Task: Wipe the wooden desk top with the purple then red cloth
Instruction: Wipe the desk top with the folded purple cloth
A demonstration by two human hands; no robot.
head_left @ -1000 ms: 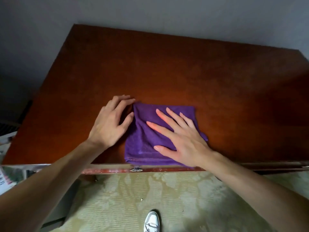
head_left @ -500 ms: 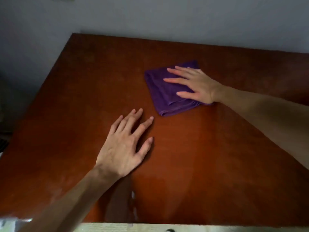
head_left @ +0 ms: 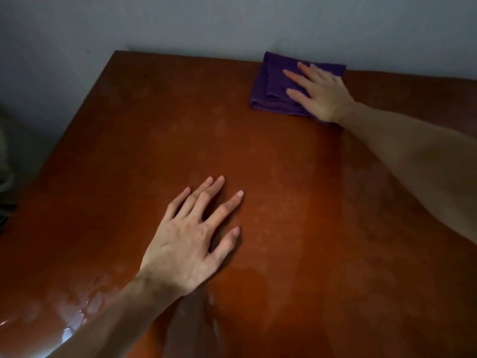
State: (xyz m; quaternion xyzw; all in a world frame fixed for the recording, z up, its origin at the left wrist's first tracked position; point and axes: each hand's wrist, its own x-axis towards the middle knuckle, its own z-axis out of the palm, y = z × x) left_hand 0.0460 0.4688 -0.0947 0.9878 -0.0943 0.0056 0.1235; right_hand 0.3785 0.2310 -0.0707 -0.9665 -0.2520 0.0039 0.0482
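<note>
The folded purple cloth (head_left: 268, 86) lies at the far edge of the reddish-brown wooden desk top (head_left: 296, 202), against the wall. My right hand (head_left: 318, 95) presses flat on the cloth with fingers spread, covering its right part. My left hand (head_left: 191, 236) rests palm down on the bare wood nearer to me, fingers apart, holding nothing. No red cloth is in view.
A grey wall (head_left: 232, 24) runs along the desk's far edge. The desk's left edge (head_left: 77, 117) drops off to a dim floor area. Shiny streaks (head_left: 77, 306) show on the wood near the front left.
My right hand has slid the purple cloth from the near edge across the desk to the far edge by the wall. My left hand came off the cloth and stays flat on the wood.
</note>
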